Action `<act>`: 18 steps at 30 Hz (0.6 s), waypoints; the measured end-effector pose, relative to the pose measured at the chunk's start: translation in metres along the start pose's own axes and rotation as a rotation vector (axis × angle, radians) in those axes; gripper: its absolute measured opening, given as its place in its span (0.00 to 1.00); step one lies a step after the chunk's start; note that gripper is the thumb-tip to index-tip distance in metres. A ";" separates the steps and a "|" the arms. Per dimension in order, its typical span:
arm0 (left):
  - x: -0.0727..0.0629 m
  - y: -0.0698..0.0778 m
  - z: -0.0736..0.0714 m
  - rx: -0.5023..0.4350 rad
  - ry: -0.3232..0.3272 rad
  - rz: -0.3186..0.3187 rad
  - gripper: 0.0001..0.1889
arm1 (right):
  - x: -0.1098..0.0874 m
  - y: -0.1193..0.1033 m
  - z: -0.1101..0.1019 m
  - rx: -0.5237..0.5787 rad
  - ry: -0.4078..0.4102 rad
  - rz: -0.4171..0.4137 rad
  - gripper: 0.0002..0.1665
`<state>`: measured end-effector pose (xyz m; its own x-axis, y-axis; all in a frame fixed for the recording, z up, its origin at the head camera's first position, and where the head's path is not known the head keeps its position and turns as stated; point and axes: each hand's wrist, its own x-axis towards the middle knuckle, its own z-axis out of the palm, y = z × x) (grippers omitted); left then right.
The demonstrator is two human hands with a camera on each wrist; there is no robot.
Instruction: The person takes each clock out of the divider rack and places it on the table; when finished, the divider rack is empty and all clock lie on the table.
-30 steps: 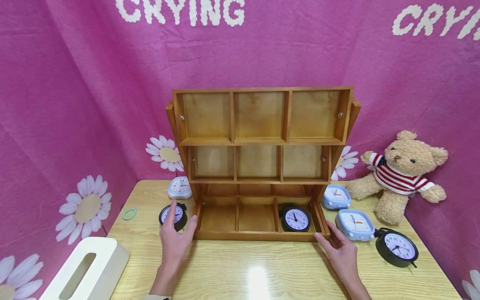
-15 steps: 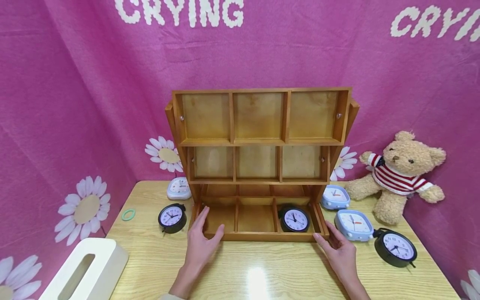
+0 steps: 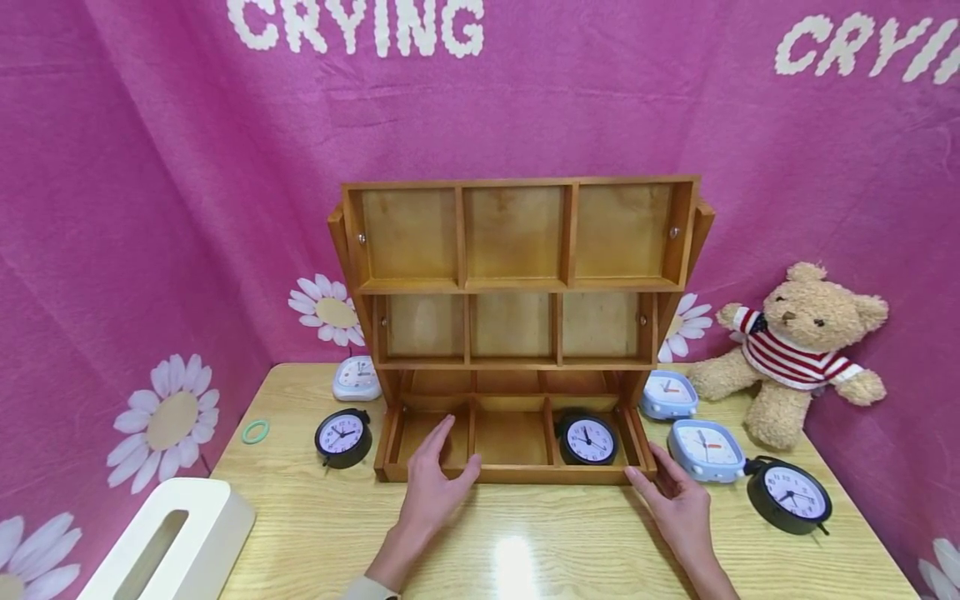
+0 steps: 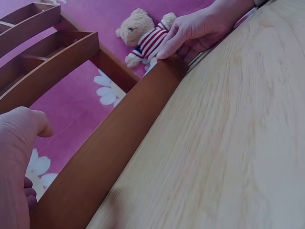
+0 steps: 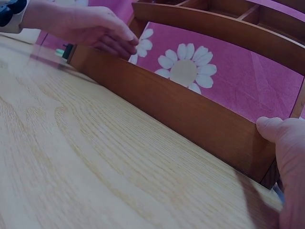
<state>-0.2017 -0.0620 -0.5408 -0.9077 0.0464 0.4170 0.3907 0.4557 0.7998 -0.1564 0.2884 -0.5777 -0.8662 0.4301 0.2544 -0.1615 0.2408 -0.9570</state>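
A brown wooden three-tier compartment rack (image 3: 517, 475) stands on the table, its upper tiers raised on slanted side arms. My right hand (image 3: 681, 500) grips the front right corner of the lowest tray, thumb on the front rim and fingers along the outer side. My left hand (image 3: 437, 496) is over the front rim of the left compartment, fingers extended and thumb apart, holding nothing. In the left wrist view it shows no clear contact with the rim. A round black alarm clock (image 3: 588, 440) lies face up in the lowest right compartment.
Left of the rack are another black alarm clock (image 3: 342, 437), a white clock (image 3: 357, 379), a green ring (image 3: 256, 432) and a cream tissue box (image 3: 213, 533). On its right are blue clocks (image 3: 707, 451), a black clock (image 3: 789, 495) and a teddy bear (image 3: 804, 354).
My left hand has moved right, from beside the left black clock, past the rack's front left corner, to the left compartment. The right hand stays on its corner.
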 end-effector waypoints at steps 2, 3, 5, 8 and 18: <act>0.002 0.004 0.004 -0.013 -0.014 -0.001 0.37 | 0.001 0.001 0.000 -0.004 0.001 -0.003 0.33; 0.003 0.005 0.006 -0.017 -0.023 -0.001 0.37 | 0.001 0.001 0.000 -0.007 0.003 -0.004 0.33; 0.005 0.008 0.011 -0.029 -0.040 0.003 0.37 | 0.001 0.001 0.000 -0.010 0.005 -0.006 0.34; 0.010 0.013 0.019 -0.077 -0.073 0.008 0.37 | 0.002 0.002 0.001 -0.017 0.002 -0.004 0.34; 0.018 0.028 0.049 -0.126 -0.220 0.030 0.36 | 0.000 0.002 0.000 -0.007 -0.004 0.006 0.33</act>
<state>-0.2149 -0.0048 -0.5322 -0.9016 0.2567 0.3482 0.4212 0.3375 0.8418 -0.1571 0.2889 -0.5793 -0.8693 0.4277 0.2479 -0.1531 0.2439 -0.9576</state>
